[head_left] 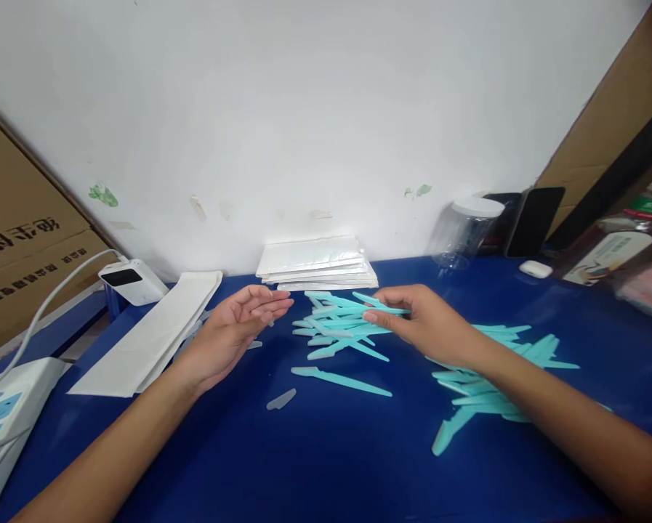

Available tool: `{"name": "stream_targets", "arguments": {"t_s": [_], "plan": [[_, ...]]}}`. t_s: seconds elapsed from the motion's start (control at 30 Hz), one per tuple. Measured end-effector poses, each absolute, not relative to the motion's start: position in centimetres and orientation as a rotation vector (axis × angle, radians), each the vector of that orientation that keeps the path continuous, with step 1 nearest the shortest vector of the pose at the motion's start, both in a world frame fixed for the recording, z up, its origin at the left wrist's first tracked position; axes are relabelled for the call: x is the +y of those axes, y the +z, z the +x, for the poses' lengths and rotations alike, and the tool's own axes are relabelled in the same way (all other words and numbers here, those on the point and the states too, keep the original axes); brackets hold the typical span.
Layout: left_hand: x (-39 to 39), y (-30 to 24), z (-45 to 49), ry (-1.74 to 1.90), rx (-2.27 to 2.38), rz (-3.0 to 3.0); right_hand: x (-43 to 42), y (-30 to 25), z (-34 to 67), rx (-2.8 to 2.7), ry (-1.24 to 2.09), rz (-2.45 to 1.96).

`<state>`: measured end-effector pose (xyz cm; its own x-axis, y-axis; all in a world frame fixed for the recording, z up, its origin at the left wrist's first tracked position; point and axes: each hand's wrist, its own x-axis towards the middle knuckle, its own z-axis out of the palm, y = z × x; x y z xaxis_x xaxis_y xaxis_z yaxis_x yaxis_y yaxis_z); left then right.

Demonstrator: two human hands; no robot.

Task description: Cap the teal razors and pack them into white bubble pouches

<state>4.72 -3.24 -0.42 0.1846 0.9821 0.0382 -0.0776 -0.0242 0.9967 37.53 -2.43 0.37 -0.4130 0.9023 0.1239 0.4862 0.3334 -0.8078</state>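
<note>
My right hand (429, 323) pinches a teal eyebrow razor (383, 303) between thumb and fingers, over the far end of a pile of similar razors (331, 327). To the left, my left hand (235, 334) hovers with palm turned inward, fingers loosely curved and thumb apart from them. A small pale bit shows by its fingertips; whether it touches them I cannot tell. One razor (341, 380) lies alone in front of the pile, beside a translucent blade cap (281, 399). Under my right forearm spreads a second heap of teal razors (483, 392), partly hidden.
White padded envelopes (315, 258) are stacked against the wall, and another envelope (151, 334) lies left over more caps. A white device (133, 282) and power strip (20, 414) sit far left. A clear jar (464, 232), phone (536, 221) and bottle (614, 240) stand right.
</note>
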Motion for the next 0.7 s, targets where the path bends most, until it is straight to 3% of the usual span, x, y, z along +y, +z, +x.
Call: {"name": "stream_targets", "arguments": {"t_s": [0.7], "plan": [[-4.5,-1.1,5.8,1.214,1.297,1.85,-3.4,0.7,37.0,-2.087,1.112,-1.149]]}}
